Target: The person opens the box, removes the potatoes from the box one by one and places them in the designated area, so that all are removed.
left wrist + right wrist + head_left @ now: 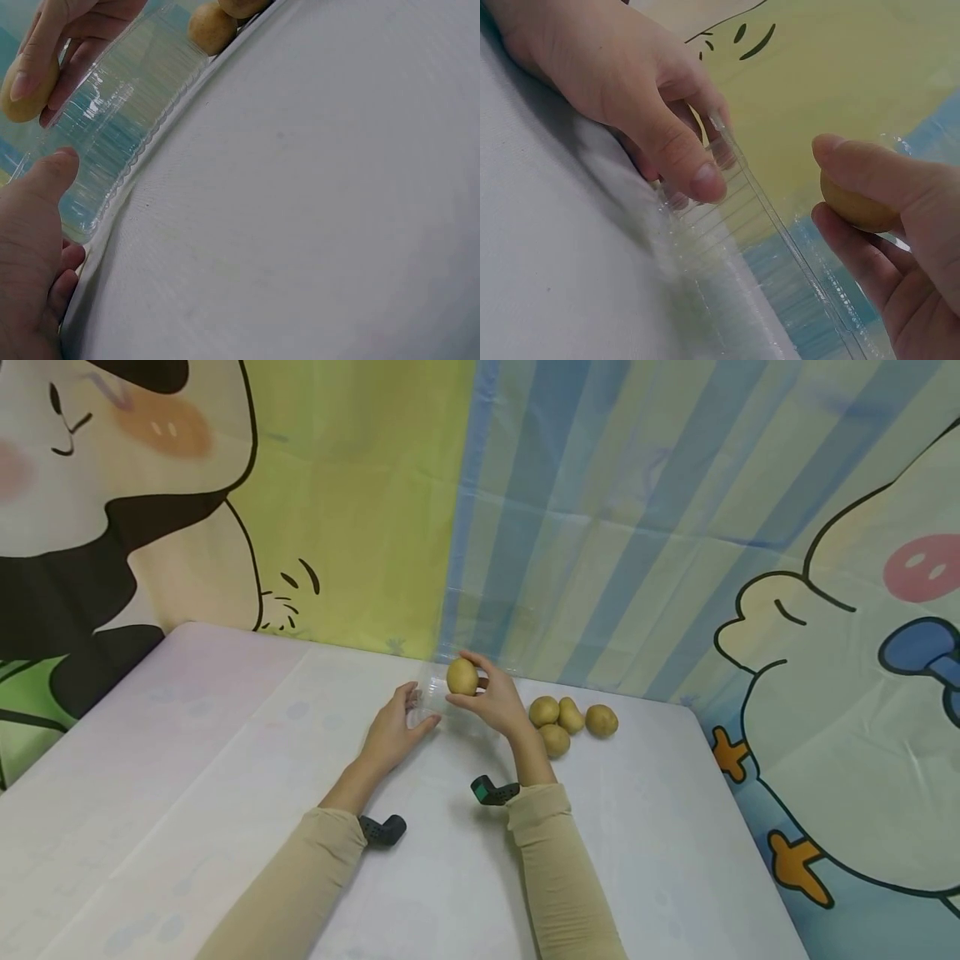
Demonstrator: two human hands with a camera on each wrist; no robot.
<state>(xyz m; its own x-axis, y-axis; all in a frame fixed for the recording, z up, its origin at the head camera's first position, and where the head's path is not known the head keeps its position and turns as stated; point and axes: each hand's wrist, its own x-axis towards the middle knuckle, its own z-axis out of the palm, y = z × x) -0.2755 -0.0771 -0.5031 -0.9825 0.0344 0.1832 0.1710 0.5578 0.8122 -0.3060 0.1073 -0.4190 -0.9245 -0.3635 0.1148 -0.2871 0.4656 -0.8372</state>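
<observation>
Head view. The right hand [498, 702] pinches a potato [462, 677] between thumb and fingertips, raised over a clear plastic box [431, 693] at the far edge of the table [187, 760]. The potato's long axis stands roughly upright. The left hand [393, 731] grips the near wall of the box, thumb on the outside. Four more potatoes [566, 720] lie in a cluster on the table just right of the right hand. A small dark device is strapped under each wrist. A cartoon-printed cloth [600, 527] hangs behind the table; no readable writing or label shows.

Left wrist view. The ribbed wall of the box [112, 127] runs up and to the right from the left thumb [37, 195], which presses its outer face. The held potato [26, 94] shows behind the wall, partly covered by fingers of the right hand [60, 37]. Loose potatoes [211, 28] lie beyond.

Right wrist view. The left hand [615, 75] clasps the box rim [735, 187], fingers probably curled inside, blurred by plastic. The right hand [900, 247] holds the potato [855, 206] just beside the rim.
</observation>
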